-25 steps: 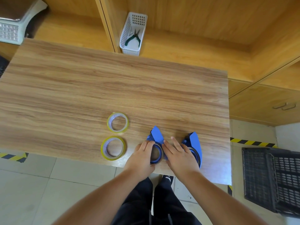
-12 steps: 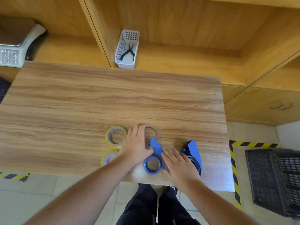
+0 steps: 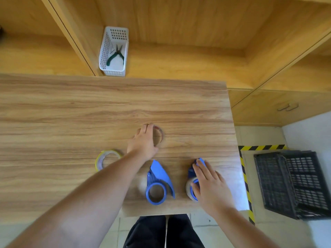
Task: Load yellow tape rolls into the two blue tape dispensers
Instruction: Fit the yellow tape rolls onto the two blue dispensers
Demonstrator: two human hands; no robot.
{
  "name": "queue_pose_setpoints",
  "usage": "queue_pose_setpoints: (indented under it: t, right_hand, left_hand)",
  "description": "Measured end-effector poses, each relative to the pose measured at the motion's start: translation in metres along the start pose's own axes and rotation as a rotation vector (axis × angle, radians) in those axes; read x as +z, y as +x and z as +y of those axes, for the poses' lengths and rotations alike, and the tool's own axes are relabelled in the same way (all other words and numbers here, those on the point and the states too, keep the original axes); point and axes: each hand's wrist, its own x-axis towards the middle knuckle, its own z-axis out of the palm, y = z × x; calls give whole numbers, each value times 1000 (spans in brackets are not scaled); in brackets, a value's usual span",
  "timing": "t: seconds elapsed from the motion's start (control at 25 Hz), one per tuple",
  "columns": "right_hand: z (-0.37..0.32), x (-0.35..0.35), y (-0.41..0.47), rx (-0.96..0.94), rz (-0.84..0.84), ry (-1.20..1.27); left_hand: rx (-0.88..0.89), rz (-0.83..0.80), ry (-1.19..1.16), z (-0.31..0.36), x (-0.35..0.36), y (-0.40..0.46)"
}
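Two blue tape dispensers lie near the table's front edge. The left dispenser [image 3: 157,181] has a bare hub. My right hand [image 3: 209,187] lies over the right dispenser [image 3: 192,170], with the thumb against a nearly used-up clear roll on its hub. My left hand [image 3: 143,142] reaches further out and its fingers hold a thin, empty tape ring [image 3: 160,136] down on the wood. One yellow tape roll [image 3: 105,158] lies left of my left forearm. A second roll is hidden under that arm.
The wooden table [image 3: 71,113] ends at the right near a black plastic crate [image 3: 290,183] on the floor. A white basket [image 3: 114,52] holding green-handled pliers sits on the shelf behind the table.
My left hand has taken the empty ring off the left dispenser and carried it away over the table. My right hand has shifted from the left dispenser to the right one.
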Motion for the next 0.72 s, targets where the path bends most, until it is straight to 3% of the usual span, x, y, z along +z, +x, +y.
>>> queue_pose_setpoints:
  t: [0.36, 0.56, 0.72]
  right_hand:
    - [15, 1, -17, 121, -78, 146]
    - [35, -4, -26, 93, -154, 169]
    - [53, -1, -34, 76, -230, 185]
  left_hand:
    - [4, 9, 5, 3, 5, -1]
    - [297, 5, -14, 50, 25, -70]
    - [347, -94, -73, 90, 78, -138]
